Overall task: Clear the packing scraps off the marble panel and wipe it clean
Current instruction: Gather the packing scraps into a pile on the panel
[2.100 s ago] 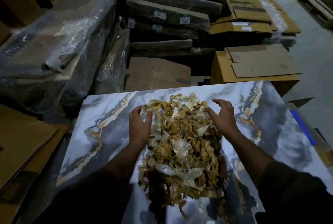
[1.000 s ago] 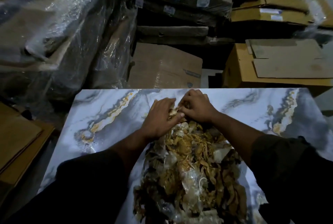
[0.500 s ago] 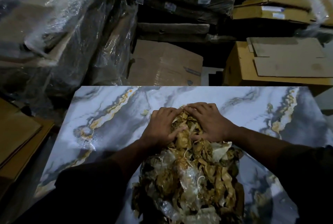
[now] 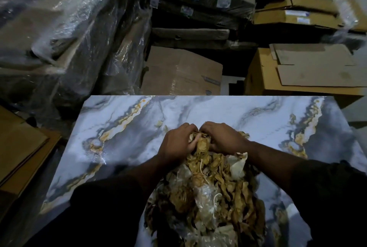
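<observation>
Stacked cardboard boxes (image 4: 309,72) and plastic-wrapped bundles (image 4: 65,28) surround the worktop. On it lies the marble panel (image 4: 123,127), carrying a heap of packing scraps (image 4: 208,197) at its near centre. Both hands sit side by side at the heap's far end. The left hand (image 4: 175,143) and right hand (image 4: 223,138) each have a grip curled into the scraps, grasping them.
</observation>
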Demonstrator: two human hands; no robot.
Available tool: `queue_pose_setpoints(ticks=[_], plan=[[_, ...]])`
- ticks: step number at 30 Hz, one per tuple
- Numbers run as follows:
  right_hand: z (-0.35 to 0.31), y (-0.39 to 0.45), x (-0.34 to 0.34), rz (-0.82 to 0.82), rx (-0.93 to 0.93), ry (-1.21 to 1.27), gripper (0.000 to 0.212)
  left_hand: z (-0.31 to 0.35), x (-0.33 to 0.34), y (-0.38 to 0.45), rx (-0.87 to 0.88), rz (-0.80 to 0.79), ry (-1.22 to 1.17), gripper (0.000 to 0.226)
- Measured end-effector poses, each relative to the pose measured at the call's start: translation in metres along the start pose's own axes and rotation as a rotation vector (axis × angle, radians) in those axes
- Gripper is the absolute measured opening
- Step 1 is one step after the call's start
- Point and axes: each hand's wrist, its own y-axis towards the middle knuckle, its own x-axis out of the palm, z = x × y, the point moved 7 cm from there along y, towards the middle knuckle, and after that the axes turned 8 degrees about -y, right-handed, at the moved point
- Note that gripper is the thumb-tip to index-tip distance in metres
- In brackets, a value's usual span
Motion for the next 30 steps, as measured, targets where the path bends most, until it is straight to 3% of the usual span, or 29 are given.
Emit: queue_pose_setpoints(ticks=[4,10,18,24,30], plan=[[-0.004,0.002,-0.018,0.024,0.070,0.027,0.035,0.007,-0.016,0.005,-0.035,0.052,-0.057,0.028],[-0.019,-0.005,-0.049,0.149,0.108,0.105,0.029,0.024,-0.050,0.002,-0.037,0.165,-0.151,0.016],[-0.069,-0.054,-0.099,0.294,0.172,0.143,0.027,0.072,-0.095,-0.029,0.003,0.264,-0.249,0.017],[-0.111,-0.106,-0.053,0.330,0.276,-0.135,0.033,0.081,-0.083,-0.097,-0.066,0.251,-0.178,0.018],[-0.117,-0.120,-0.010,0.444,0.405,-0.054,0.035,0.076,-0.062,-0.123,-0.087,0.233,-0.180,0.024]])
